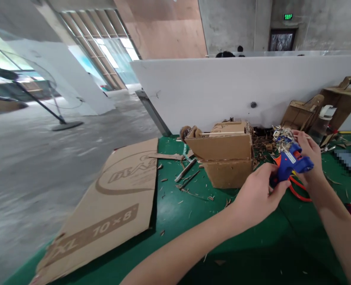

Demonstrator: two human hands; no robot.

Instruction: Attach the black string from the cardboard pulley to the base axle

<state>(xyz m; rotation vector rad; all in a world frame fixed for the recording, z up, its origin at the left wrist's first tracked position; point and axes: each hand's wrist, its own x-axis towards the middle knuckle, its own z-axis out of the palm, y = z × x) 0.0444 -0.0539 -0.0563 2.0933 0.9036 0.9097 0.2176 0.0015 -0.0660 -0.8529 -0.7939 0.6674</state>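
My left hand (pixel 261 190) is closed around the handle of a blue glue gun (pixel 291 162), which is tilted with its front end pointing away from me. A small red light shows on its side. A clump of cardboard shreds (pixel 282 136) clings at or lies just behind its front end. Just right of the gun, my right hand (pixel 310 154) has its fingers bent together near that clump; what they pinch is partly hidden. Orange-handled scissors (pixel 300 192) lie beneath the hands. A cardboard box (pixel 228 158) with a wooden stick along its top stands left of them.
A flat cardboard sheet (pixel 112 206) overhangs the left edge of the green table (pixel 181 221). Cardboard scraps are scattered around the box. A white partition (pixel 211 91) closes the back. At right are cardboard constructions (pixel 338 99), a clear bottle (pixel 322 122) and a blurred-out flat object (pixel 350 162).
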